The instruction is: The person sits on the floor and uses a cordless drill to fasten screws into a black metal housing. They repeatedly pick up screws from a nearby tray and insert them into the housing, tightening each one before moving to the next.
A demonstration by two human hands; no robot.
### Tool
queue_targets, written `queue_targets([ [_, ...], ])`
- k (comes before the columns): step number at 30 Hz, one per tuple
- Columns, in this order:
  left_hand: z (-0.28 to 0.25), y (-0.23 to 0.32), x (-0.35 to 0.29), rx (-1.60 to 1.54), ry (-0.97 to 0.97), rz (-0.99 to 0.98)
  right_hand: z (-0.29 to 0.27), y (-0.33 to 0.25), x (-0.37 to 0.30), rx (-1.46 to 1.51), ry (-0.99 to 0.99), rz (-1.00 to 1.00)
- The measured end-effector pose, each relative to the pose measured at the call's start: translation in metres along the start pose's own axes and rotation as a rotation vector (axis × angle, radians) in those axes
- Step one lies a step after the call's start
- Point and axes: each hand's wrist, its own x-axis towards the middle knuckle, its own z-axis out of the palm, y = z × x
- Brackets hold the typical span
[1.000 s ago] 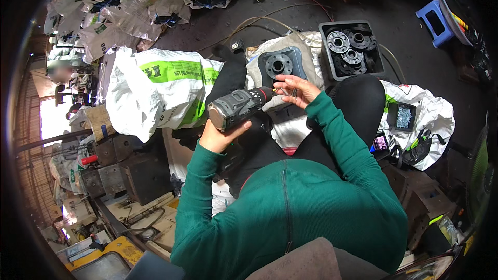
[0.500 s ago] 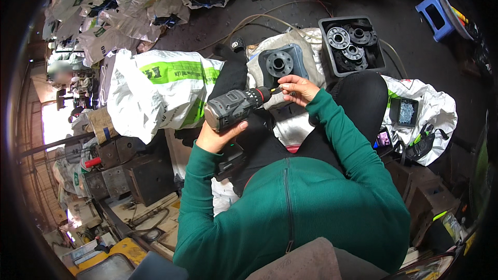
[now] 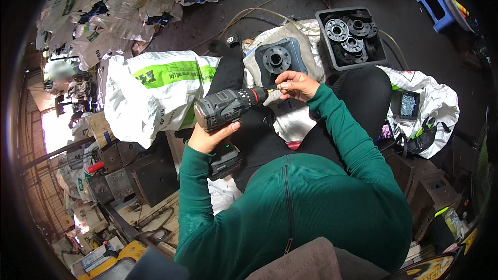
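on a dark shop floor strewn with sacks [image 3: 155, 93], drill [image 3: 228, 106] now raised level in left hand [image 3: 210, 135], fingers wrapped round it, right hand [image 3: 295, 84] pinching the bit tip above the flange [image 3: 276, 59].

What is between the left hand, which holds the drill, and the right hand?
In the head view, the cordless drill spans it: from the left hand, its red-ringed chuck and bit reach to the right hand.

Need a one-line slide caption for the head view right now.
Seated person's left hand holds a cordless drill while the right hand pinches its bit tip above a black flanged part.
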Motion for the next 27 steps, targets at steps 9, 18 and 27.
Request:
queue_targets([
  [9, 0.008, 0.013, 0.012, 0.377, -0.026, 0.172, -0.007, 0.007, 0.005, 0.033, 0.145, 0.066],
  [18, -0.006, 0.001, 0.073, 0.379, 0.075, 0.112, -0.080, 0.028, 0.044, -0.112, 0.913, -0.132],
  [27, -0.004, -0.022, 0.126, 0.356, 0.010, 0.014, -0.082, 0.028, 0.063, -0.417, 0.934, -0.041],
])
